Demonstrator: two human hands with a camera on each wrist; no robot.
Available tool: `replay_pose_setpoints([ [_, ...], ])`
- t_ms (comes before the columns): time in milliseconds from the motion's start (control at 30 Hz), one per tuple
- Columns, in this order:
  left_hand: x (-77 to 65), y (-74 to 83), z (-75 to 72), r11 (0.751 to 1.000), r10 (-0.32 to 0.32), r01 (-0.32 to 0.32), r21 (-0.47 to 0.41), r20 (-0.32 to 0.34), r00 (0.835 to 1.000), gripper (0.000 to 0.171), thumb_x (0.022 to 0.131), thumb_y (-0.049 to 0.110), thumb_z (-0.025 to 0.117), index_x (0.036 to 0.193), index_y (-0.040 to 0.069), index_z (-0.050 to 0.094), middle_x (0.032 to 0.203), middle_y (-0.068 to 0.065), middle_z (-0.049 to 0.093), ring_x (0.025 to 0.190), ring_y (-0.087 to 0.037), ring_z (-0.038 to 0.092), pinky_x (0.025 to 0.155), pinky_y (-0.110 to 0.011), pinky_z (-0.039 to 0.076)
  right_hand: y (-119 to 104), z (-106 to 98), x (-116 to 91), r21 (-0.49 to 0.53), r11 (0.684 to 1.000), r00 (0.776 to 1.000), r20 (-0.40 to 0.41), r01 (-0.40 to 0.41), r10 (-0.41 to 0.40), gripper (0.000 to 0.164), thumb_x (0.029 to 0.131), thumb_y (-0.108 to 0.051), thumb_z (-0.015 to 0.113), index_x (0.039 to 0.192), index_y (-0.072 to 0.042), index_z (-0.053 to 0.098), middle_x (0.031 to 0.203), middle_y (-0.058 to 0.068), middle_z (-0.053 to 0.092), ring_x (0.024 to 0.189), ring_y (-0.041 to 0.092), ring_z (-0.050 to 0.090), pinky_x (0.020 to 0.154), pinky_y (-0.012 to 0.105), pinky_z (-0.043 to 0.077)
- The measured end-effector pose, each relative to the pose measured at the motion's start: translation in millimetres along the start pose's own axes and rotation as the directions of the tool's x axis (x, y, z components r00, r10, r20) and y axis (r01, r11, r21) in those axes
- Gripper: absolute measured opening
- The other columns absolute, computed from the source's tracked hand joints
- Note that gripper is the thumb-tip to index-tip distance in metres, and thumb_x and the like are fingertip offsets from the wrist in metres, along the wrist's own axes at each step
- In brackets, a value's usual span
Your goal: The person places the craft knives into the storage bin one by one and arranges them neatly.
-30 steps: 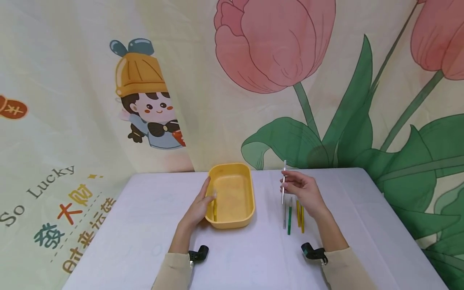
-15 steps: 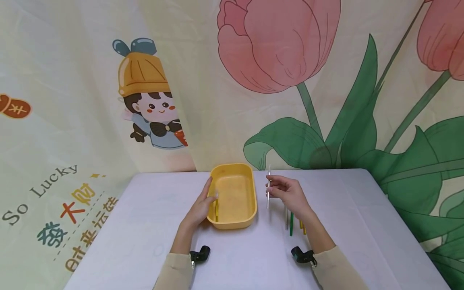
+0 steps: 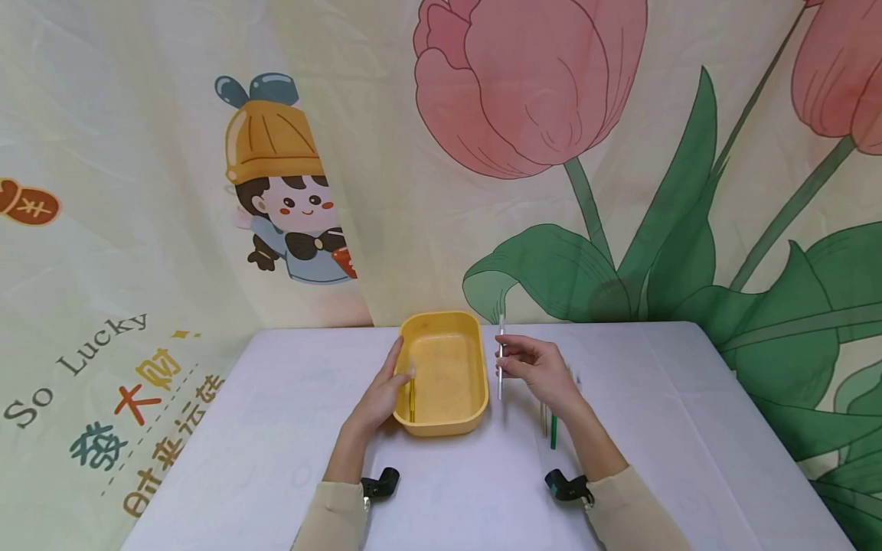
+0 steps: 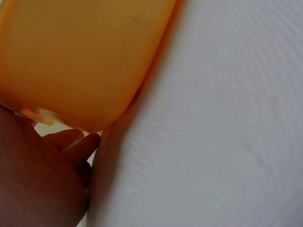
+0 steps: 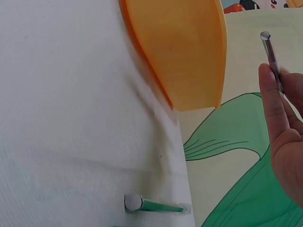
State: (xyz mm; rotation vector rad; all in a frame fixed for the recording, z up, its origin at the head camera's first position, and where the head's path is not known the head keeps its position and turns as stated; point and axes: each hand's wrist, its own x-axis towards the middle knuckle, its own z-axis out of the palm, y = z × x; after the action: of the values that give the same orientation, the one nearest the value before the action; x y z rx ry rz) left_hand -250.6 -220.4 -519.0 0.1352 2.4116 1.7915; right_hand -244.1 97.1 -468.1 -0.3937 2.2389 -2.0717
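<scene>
My left hand (image 3: 375, 396) holds the yellow plastic tray (image 3: 451, 366) by its left side, thumb over the rim; in the left wrist view its fingers (image 4: 80, 147) lie against the tray's outside. A slim yellow pen (image 3: 412, 403) lies inside the tray beside that thumb. Just right of the tray, my right hand (image 3: 543, 376) pinches a slim silver pen (image 3: 501, 383) between thumb and fingertips. The pen stands nearly upright in the head view, above the table. Below this hand lie a green pen (image 3: 554, 433) and a silver-grey one (image 3: 543, 422), both partly hidden.
A white cloth covers the table (image 3: 276, 436). Behind it hangs a backdrop (image 3: 400, 245) with printed tulips and a cartoon figure. Black wrist cameras (image 3: 381, 484) sit on both wrists. The right forearm hides part of the table.
My right hand has carried the silver pen leftward from above the other pens to beside the tray. The yellow pens on the table have become hidden behind it. The left hand keeps its hold.
</scene>
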Motion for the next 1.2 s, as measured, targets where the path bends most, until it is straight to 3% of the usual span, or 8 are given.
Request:
replay_pose_setpoints([
  [200,-0.4,1.0,-0.1,1.000,0.005,-0.005,0.006,-0.001,1.000,0.073,0.107,0.020,0.045,0.169,0.032,0.008,0.176,0.008,0.003,0.163,-0.021,-0.003,0.131,-0.053,-0.001,0.6,7.3,2.2,0.012,1.000,0.999,0.030,0.022,-0.023,0.042,0.095,-0.003,0.073,0.137,-0.005,0.067,0.115,0.022,0.070,0.097,0.027,0.072,0.084,0.034,0.064],
  [567,0.9,3.4,-0.1,1.000,0.010,-0.010,0.002,-0.003,1.000,0.073,0.107,0.018,0.044,0.169,0.030,0.008,0.177,0.006,0.002,0.163,-0.022,-0.003,0.131,-0.053,-0.001,4.9,22.1,4.9,0.026,0.999,0.996,0.081,0.027,-0.029,0.041,0.095,-0.002,0.072,0.136,-0.004,0.067,0.118,0.028,0.067,0.096,0.024,0.071,0.085,0.034,0.063],
  [833,1.0,2.4,-1.3,1.000,-0.006,0.006,0.003,-0.006,1.000,0.073,0.107,0.018,0.044,0.169,0.033,0.008,0.176,0.006,0.003,0.163,-0.022,-0.002,0.131,-0.053,-0.001,8.2,28.6,6.9,0.011,1.000,0.996,0.089,0.028,-0.029,0.041,0.095,0.000,0.071,0.134,-0.008,0.070,0.111,0.019,0.069,0.093,0.022,0.070,0.084,0.033,0.064],
  [1067,1.2,1.3,-1.2,1.000,0.006,-0.006,0.008,-0.005,1.000,0.073,0.107,0.017,0.043,0.169,0.032,0.008,0.177,0.003,0.003,0.163,-0.024,-0.002,0.131,-0.054,0.000,7.6,34.5,9.1,0.014,1.000,0.994,0.109,0.026,-0.028,0.040,0.096,0.000,0.070,0.135,-0.008,0.069,0.114,0.024,0.068,0.093,0.021,0.071,0.084,0.034,0.064],
  [1200,-0.5,1.9,-0.4,1.000,0.003,-0.003,0.000,-0.001,1.000,0.073,0.107,0.018,0.044,0.169,0.032,0.008,0.177,0.005,0.003,0.163,-0.023,-0.002,0.131,-0.053,0.000,6.4,38.2,8.9,0.012,1.000,0.993,0.114,0.020,-0.022,0.039,0.096,0.001,0.070,0.134,-0.007,0.070,0.111,0.021,0.069,0.092,0.021,0.072,0.083,0.032,0.064],
])
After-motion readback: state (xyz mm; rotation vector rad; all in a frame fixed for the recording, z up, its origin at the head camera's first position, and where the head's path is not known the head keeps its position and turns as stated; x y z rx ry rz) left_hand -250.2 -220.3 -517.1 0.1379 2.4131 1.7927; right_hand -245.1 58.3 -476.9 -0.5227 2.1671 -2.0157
